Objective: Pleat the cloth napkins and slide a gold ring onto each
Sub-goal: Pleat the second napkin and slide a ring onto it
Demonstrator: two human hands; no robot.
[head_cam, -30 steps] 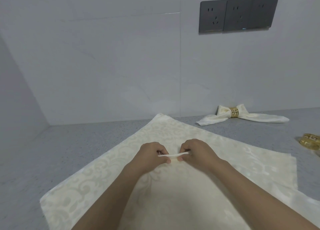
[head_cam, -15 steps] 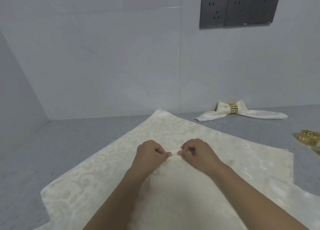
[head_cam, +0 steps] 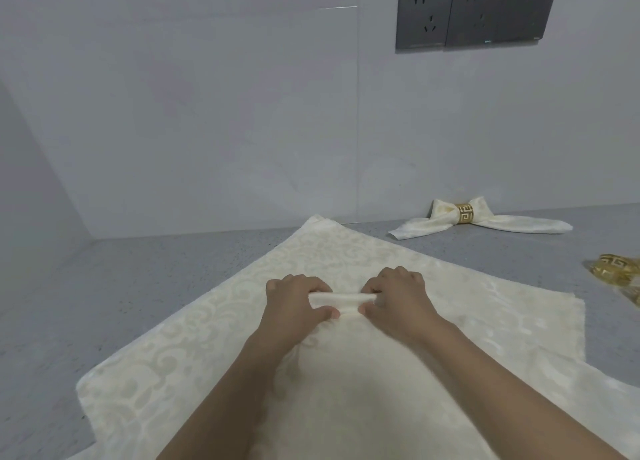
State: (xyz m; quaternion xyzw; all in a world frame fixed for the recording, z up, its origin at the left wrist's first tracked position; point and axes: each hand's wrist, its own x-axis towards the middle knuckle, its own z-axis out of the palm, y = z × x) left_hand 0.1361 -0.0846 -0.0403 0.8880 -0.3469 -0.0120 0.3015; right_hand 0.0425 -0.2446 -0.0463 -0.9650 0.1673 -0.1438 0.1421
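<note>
A cream patterned cloth napkin (head_cam: 194,349) lies spread flat on the grey counter, one corner pointing at the back wall. My left hand (head_cam: 294,302) and my right hand (head_cam: 398,298) are side by side at its middle, each pinching the same raised fold of cloth between thumb and fingers. A pleated napkin (head_cam: 512,222) with a gold ring (head_cam: 465,213) around its middle lies at the back right by the wall. Loose gold rings (head_cam: 616,272) sit at the right edge of the view.
The grey speckled counter (head_cam: 121,286) meets white walls at the back and left. Dark wall sockets (head_cam: 474,13) are mounted high on the back wall. The edge of another cream cloth (head_cam: 602,400) shows under the napkin at the lower right.
Both hands let the earlier pinch drop flat, then gathered a thicker fold of cloth and raised it between them. The view has tilted slightly downward.
</note>
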